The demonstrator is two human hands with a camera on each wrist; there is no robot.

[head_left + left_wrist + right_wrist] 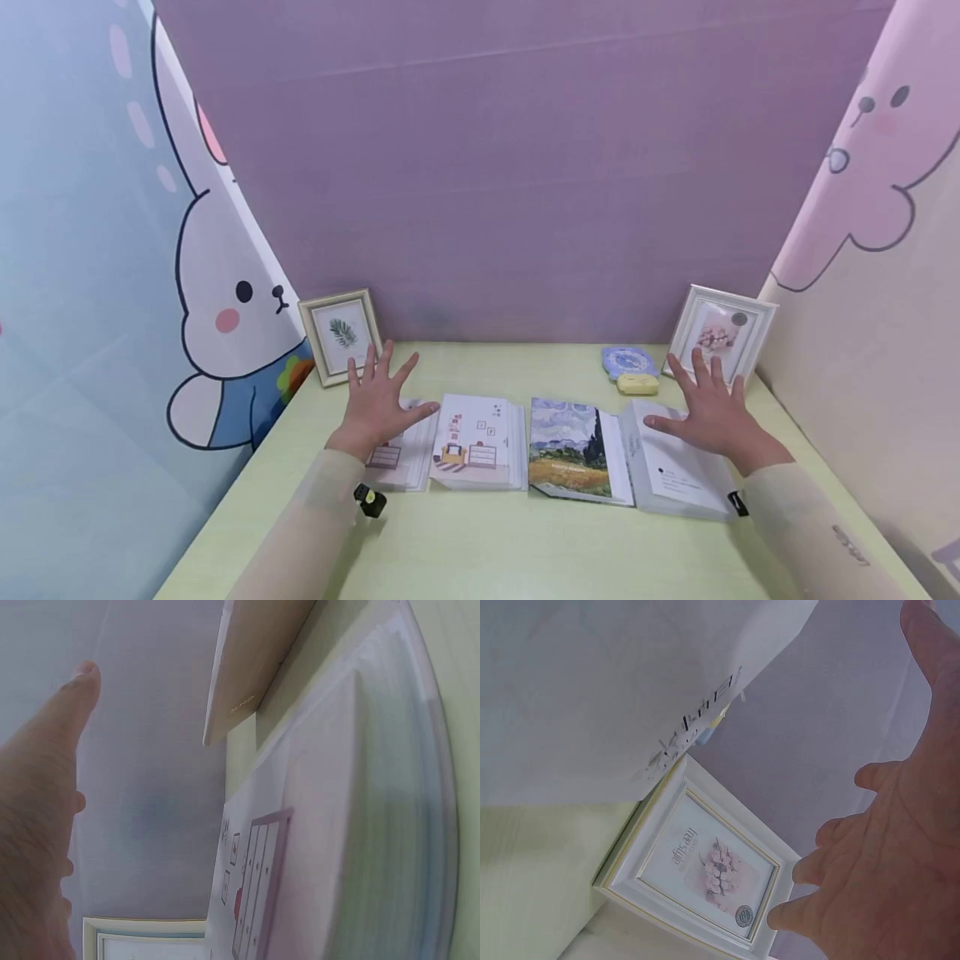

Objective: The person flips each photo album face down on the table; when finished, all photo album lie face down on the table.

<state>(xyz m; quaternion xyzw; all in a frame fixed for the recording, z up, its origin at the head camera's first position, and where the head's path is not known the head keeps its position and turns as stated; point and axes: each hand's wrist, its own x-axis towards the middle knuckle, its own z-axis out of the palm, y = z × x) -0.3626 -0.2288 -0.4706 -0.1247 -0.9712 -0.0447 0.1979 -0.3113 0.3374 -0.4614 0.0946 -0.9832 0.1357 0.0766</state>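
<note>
My left hand (375, 408) is spread wide with straight fingers, above a book with a drawn dresser on its cover (405, 467). Beside that lies a similar book with a drawn yellow armchair (477, 437). A landscape-painting book (568, 448) comes after it in the row. At the row's right end is a thick white book (686, 467), and my right hand (716, 417) spreads its fingers over it. In the right wrist view the right hand (885, 862) is apart from the white book (615, 697); the left wrist view shows the left hand (37, 787) holding nothing.
A leaf-print picture frame (342, 333) stands at the back left, and a blossom-print frame (720, 333) at the back right. Near the right frame sit a blue round clock-like item (628, 362) and a small yellow object (637, 384). A purple wall (510, 183) closes off the table's back.
</note>
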